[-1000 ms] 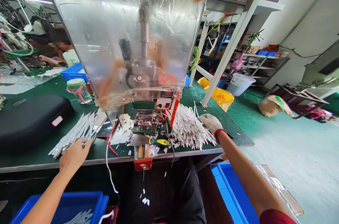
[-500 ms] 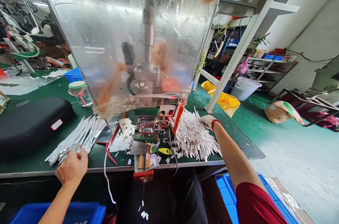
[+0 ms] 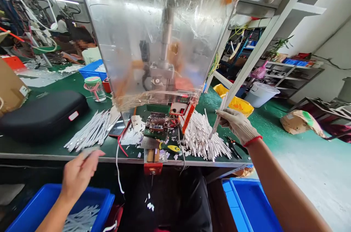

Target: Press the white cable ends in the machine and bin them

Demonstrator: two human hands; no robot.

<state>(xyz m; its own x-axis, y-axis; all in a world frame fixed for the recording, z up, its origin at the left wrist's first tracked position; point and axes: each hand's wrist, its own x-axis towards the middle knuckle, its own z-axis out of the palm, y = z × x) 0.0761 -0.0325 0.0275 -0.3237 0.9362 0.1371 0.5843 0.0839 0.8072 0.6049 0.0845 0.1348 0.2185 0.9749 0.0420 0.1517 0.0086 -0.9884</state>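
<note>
My right hand (image 3: 237,125), in a white knit glove with a red cuff, is closed on a white strip (image 3: 218,117) lifted upright above the big pile of white strips (image 3: 203,137) right of the press. My bare left hand (image 3: 79,171) hangs off the front table edge over a blue bin (image 3: 41,202) that holds more strips; its fingers pinch a blurred strip (image 3: 89,151). A second pile of white strips (image 3: 91,131) lies on the green table (image 3: 41,148) left of the small press (image 3: 157,122), which stands under a clear plastic guard (image 3: 159,34).
A black case (image 3: 41,113) and a lidded cup (image 3: 94,87) sit at the left. A screwdriver (image 3: 167,147), offcuts and pliers (image 3: 233,146) lie near the press. Another blue bin (image 3: 246,202) stands lower right. A person sits at the far left bench. Shelving and a yellow bag stand behind.
My right hand has lifted a strip up from the right pile. My left hand has pulled back from the left pile toward the blue bin. The view has shifted left.
</note>
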